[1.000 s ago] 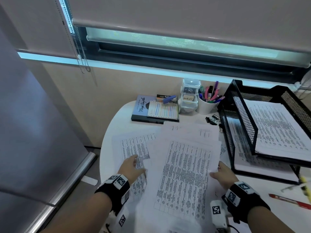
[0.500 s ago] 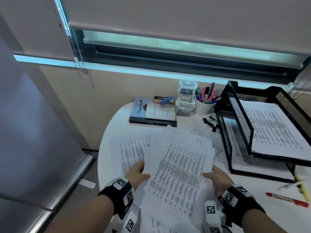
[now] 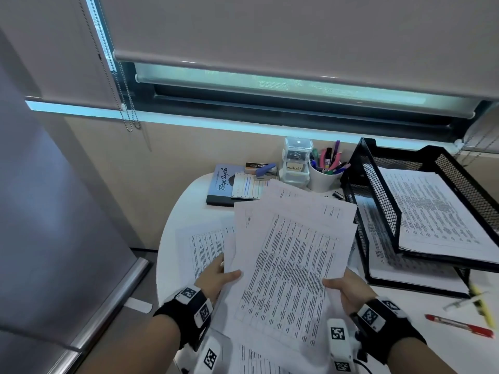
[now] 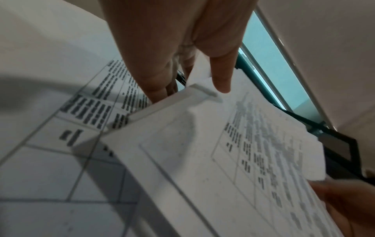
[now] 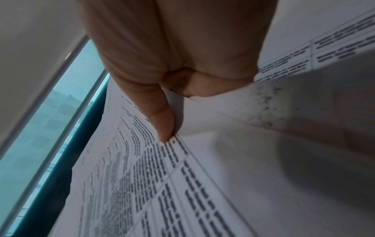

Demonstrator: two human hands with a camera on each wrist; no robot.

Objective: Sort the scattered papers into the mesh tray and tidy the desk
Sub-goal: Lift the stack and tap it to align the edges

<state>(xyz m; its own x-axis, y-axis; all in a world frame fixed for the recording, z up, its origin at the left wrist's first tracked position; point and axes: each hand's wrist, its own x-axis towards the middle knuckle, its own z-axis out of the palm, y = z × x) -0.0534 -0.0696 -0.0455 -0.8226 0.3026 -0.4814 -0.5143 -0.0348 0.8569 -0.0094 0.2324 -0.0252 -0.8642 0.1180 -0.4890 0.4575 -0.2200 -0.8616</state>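
A stack of printed papers [image 3: 291, 255] is lifted off the white desk [image 3: 189, 209], tilted toward me. My left hand [image 3: 221, 273] grips its left edge, thumb on top and fingers underneath; in the left wrist view the thumb [image 4: 221, 77] presses the stack [image 4: 223, 152]. My right hand [image 3: 348, 287] pinches the right edge, and the right wrist view has its thumb [image 5: 162, 118] on the top sheet [image 5: 162, 184]. More sheets [image 3: 205, 247] lie flat on the desk below. The black two-tier mesh tray [image 3: 378, 201] stands to the right with papers in both tiers.
At the back of the desk are a dark book [image 3: 221, 184] with a notepad, a stapler [image 3: 266, 168], a clear box [image 3: 295, 163], a white pen cup [image 3: 325, 176] and binder clips [image 3: 337, 195]. A red pen [image 3: 459, 325] and yellow highlighter [image 3: 483, 309] lie right of my right hand.
Both hands closed on the edges of the paper stack and raised it off the desk, gathering the sheets together and tilting them toward me.
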